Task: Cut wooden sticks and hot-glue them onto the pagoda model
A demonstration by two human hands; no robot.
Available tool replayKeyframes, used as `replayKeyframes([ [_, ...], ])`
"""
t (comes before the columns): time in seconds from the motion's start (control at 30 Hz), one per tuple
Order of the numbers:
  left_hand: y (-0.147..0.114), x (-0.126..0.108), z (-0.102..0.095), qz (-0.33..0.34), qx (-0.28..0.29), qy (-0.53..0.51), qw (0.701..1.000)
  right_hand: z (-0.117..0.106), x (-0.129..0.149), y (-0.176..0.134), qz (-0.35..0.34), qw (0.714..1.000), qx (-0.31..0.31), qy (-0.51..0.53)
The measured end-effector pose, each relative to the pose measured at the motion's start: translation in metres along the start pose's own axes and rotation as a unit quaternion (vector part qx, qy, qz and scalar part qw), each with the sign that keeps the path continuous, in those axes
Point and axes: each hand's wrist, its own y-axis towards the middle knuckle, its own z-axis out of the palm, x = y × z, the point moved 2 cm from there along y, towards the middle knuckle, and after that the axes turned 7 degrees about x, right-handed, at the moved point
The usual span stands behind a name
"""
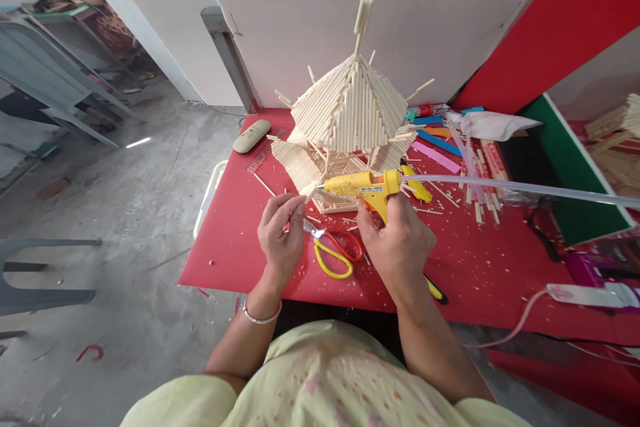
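My right hand (403,237) grips a yellow hot glue gun (355,183) by its handle, nozzle pointing left. A long clear glue stick (525,190) runs out of its back end to the right. In a pinch, my left hand (281,230) holds a short thin wooden stick (311,195) close to the nozzle; its far end is hard to make out. Behind both hands stands a model pavilion (353,107) built of thin wooden sticks, with a peaked roof. Scissors (334,257) with one red and one yellow handle lie between my wrists.
On the red table (215,253) are a beige oval case (253,136), a yellow cutter (417,183), coloured strips (437,157), loose sticks and wood crumbs. A white power strip (593,293) lies at right, beside a green board (575,180). Grey chairs (55,60) and another person are at left.
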Motion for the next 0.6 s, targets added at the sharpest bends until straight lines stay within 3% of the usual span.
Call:
replayKeyframes([
  [0.6, -0.0019, -0.0032, -0.0006, -0.022, 0.005, -0.034, 0.999, 0.0006, 0.0, -0.0013, 0.002, 1.0, 0.001, 0.008],
])
